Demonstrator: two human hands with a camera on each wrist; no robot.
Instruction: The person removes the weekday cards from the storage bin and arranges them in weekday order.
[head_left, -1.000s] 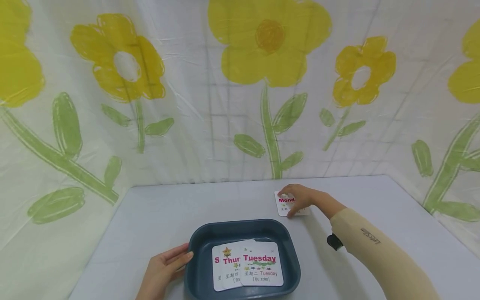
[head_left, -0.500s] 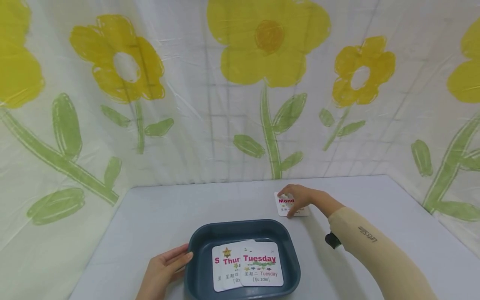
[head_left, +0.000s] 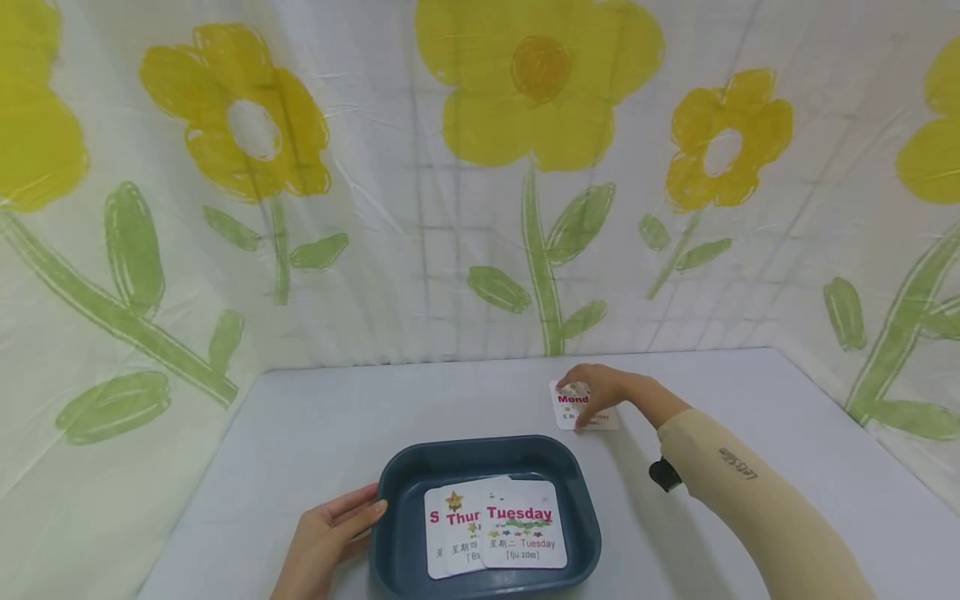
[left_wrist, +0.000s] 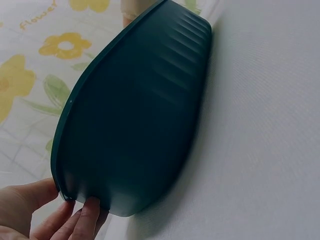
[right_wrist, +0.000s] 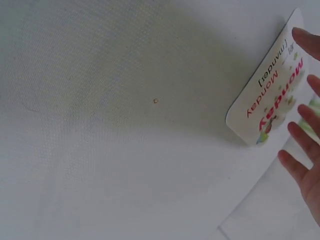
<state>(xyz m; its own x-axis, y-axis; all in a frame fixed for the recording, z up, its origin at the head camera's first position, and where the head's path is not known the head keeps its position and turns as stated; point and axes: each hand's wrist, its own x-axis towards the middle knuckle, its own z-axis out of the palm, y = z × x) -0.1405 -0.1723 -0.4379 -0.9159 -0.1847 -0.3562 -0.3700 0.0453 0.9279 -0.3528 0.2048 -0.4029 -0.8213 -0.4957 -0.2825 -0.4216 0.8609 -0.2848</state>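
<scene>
two hands (head_left: 322, 537) (head_left: 606, 392), one tray (head_left: 480, 454), four cards (head_left: 525, 527)

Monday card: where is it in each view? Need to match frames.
Head: the Monday card is right of centre, below mid-height, partly hidden by the right hand.
Left wrist: not in it.
Right wrist: upper right, near the fingers.
Shared landmark: white table.

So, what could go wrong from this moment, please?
The Monday card looks thin, so the right grip could fumble its edges.

The left grip holds the blue tray by its side; a tug might shift the cards inside.

Those cards overlap, with the Tuesday card uppermost, so another laid there might hide more words.
</scene>
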